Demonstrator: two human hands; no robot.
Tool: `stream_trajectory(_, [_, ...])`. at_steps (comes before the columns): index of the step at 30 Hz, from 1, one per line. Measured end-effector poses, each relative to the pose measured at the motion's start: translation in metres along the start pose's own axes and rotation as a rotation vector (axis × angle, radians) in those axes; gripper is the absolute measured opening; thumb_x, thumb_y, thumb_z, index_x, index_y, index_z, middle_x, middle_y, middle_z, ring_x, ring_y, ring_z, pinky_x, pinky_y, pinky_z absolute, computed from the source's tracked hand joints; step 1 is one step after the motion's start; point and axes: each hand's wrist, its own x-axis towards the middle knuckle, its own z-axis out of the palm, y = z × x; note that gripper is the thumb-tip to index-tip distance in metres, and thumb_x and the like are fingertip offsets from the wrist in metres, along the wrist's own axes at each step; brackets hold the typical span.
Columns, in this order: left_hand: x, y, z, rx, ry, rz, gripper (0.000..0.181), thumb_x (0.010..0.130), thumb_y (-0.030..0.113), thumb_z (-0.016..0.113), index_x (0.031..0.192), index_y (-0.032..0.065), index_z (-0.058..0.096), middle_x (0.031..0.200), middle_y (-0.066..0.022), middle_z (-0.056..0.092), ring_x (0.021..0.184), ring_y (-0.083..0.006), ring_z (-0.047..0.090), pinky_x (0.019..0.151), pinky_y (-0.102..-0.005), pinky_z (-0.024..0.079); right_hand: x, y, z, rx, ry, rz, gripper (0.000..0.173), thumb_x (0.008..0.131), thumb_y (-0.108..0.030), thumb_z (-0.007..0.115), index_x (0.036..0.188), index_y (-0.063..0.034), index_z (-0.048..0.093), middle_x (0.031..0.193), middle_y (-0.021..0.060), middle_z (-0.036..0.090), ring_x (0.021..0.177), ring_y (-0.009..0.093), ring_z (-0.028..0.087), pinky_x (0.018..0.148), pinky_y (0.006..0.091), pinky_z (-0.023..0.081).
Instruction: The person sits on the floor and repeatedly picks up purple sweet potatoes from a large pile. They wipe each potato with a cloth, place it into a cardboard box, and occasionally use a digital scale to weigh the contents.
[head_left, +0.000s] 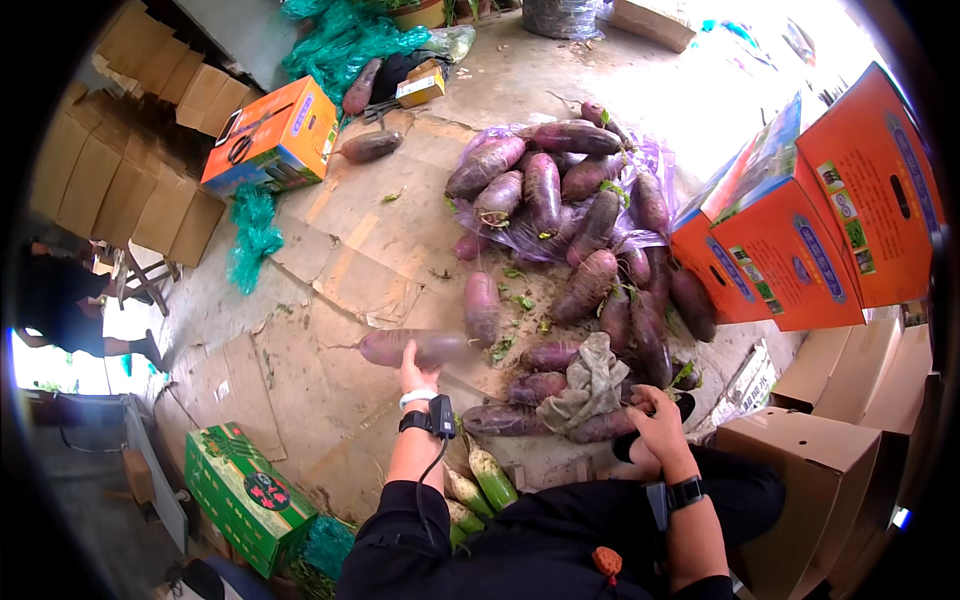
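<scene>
My left hand (421, 367) grips a large purple radish (390, 346) from the near side, over flattened cardboard. The radish lies crosswise, its thin root pointing left and its right end blurred. My right hand (661, 426) hangs with fingers bent and apart, nothing visible in it. Just left of those fingers lie another purple radish (602, 426) and a crumpled grey cloth (583, 384) draped over several radishes; whether the fingertips touch either, I cannot tell. Beyond is a heap of purple radishes (541, 191), partly on a purple plastic bag (660, 161).
Orange printed cartons (780, 247) stand at right above plain cardboard boxes (802, 442). Another orange carton (270, 135) bears scissors (240, 148) at upper left. A green box (244, 495) sits lower left, green-white radishes (491, 476) near my body. A person (71, 300) is at far left.
</scene>
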Motion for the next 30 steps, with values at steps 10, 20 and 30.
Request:
stream_trajectory(10, [0.015,0.001,0.005,-0.087,0.039,0.009,0.07,0.072,0.031,0.075,0.128,0.0099,0.039,0.127,-0.0134,0.046,0.115,-0.036,0.046,0.098,-0.0619,0.031,-0.002,0.004,0.002,-0.035,-0.047,0.02,0.04,0.074,-0.006,0.067,0.112,0.0009,0.058,0.097,0.0121,0.063,0.086,0.02,0.062,0.076,0.0302,0.05])
stream_trajectory(20, [0.085,0.022,0.035,-0.055,0.137,-0.145,0.053,0.075,0.047,0.069,0.115,0.0175,0.052,0.116,-0.0032,0.059,0.108,-0.0266,0.054,0.092,-0.0517,0.041,-0.001,-0.009,0.004,-0.094,-0.044,0.025,0.038,0.073,-0.004,0.067,0.11,0.0015,0.059,0.093,0.0123,0.062,0.08,0.02,0.062,0.072,0.0298,0.051])
stream_trajectory(30, [0.069,0.075,0.12,0.122,-0.322,0.276,0.076,0.086,0.036,0.062,0.143,0.0176,0.014,0.144,-0.0123,0.028,0.125,-0.0342,0.038,0.093,-0.0511,0.04,0.003,-0.008,0.003,-0.068,-0.033,0.08,0.038,0.073,-0.007,0.067,0.11,0.0014,0.058,0.09,0.0127,0.063,0.077,0.021,0.063,0.071,0.0315,0.05])
